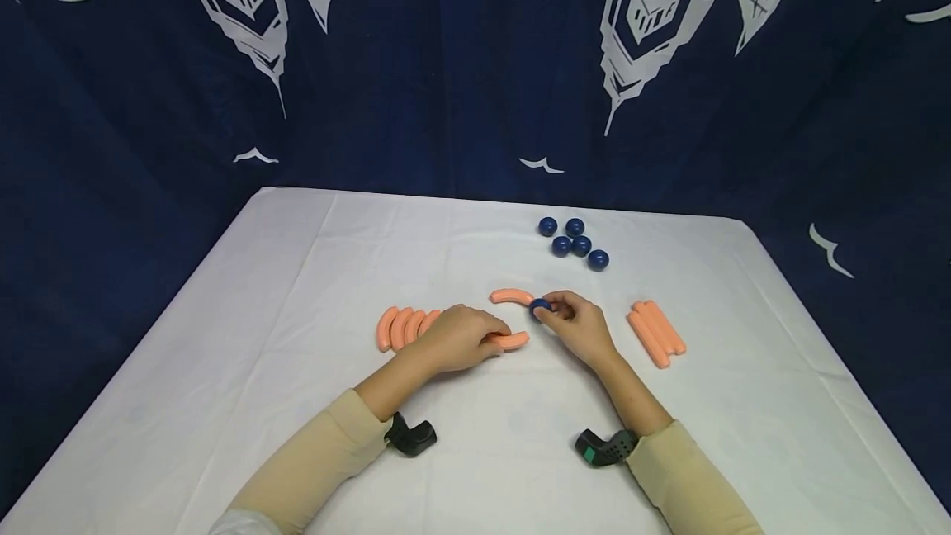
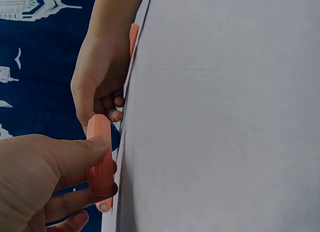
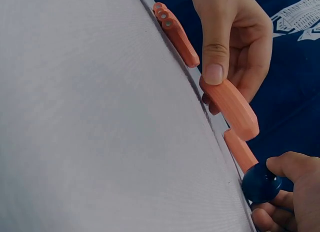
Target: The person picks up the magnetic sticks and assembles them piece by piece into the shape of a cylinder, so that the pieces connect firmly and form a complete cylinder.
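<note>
My left hand pinches a curved orange piece between thumb and fingers; in the left wrist view this piece stands out beyond the thumb. Between the thumb and fingers of my right hand is a dark blue ball. The ball touches, or nearly touches, the right end of another curved orange piece lying on the white cloth. In the right wrist view the ball sits at the end of that piece, and the left hand's piece is nearer the camera.
Several curved orange pieces lie side by side left of my left hand, partly hidden by it. Straight orange pieces lie together on the right. Several blue balls are grouped farther back. A dark blue patterned curtain hangs behind the table.
</note>
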Tool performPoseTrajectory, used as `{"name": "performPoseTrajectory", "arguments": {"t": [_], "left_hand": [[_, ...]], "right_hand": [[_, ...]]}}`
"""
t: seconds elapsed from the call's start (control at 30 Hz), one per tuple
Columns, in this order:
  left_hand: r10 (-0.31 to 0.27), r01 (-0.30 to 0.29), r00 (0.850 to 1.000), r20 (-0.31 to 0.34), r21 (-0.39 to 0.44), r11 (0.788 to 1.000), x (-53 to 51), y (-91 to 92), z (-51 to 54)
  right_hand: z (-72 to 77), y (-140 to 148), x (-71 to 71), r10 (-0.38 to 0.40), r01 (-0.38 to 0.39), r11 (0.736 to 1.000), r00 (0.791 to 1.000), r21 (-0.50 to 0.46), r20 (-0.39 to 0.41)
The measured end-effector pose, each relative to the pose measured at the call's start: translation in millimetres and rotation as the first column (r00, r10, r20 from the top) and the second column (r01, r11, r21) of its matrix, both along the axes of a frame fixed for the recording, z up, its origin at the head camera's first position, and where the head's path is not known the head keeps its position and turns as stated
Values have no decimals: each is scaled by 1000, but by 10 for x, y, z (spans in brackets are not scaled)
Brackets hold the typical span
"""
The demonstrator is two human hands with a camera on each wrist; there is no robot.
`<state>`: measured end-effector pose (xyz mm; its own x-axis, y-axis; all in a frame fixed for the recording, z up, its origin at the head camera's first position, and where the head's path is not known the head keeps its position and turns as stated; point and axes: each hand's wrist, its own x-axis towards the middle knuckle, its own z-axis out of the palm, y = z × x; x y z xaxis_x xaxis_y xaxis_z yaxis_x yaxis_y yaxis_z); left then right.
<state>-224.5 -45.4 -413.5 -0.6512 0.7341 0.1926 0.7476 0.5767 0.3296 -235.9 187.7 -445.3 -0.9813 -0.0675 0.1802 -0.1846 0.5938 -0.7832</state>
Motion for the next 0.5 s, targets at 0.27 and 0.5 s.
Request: {"name": "performPoseTrajectory", "arguments": {"t": [0.27, 0.5], "left_hand": [[22, -22, 1000, 3, -5, 1000, 7, 121, -1], [42, -41, 999, -18, 10, 999, -21, 219, -44]], "right_hand": [[-10, 4, -8, -1, 1, 1000, 1000, 2, 10], [-11, 9, -6, -5, 5, 1000, 1000, -3, 17]]}}
